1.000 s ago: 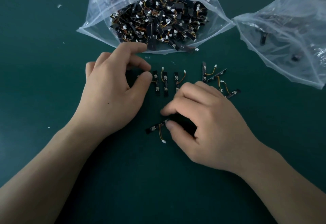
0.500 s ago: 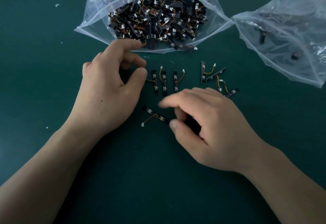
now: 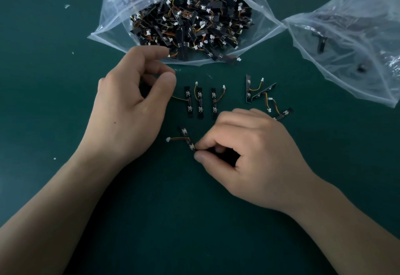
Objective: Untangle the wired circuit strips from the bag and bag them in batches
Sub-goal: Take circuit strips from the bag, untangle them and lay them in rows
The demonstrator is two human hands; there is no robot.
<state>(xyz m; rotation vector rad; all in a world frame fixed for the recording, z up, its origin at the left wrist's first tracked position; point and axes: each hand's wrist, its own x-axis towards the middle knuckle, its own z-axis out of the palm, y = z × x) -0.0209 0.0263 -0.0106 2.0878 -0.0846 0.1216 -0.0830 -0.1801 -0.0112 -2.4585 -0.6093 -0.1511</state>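
The green table (image 3: 54, 101) carries a large clear bag (image 3: 116, 15), mouth open towards the person and packed with tangled circuit strips. A second clear bag (image 3: 357, 36) lies to its right, nearly empty. The left hand (image 3: 129, 110) rests below the open mouth, fingers curled; whether they hold anything cannot be told. The right hand (image 3: 255, 155) pinches one strip (image 3: 185, 136) by its near end. Three sorted strips (image 3: 200, 103) lie side by side between the hands, and three loose strips (image 3: 259, 93) lie beyond the right hand.

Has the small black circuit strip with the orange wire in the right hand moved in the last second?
Yes. The black circuit strip, pinched by the right hand, has turned from crosswise to nearly lengthwise and now lies nearer the row of three strips.
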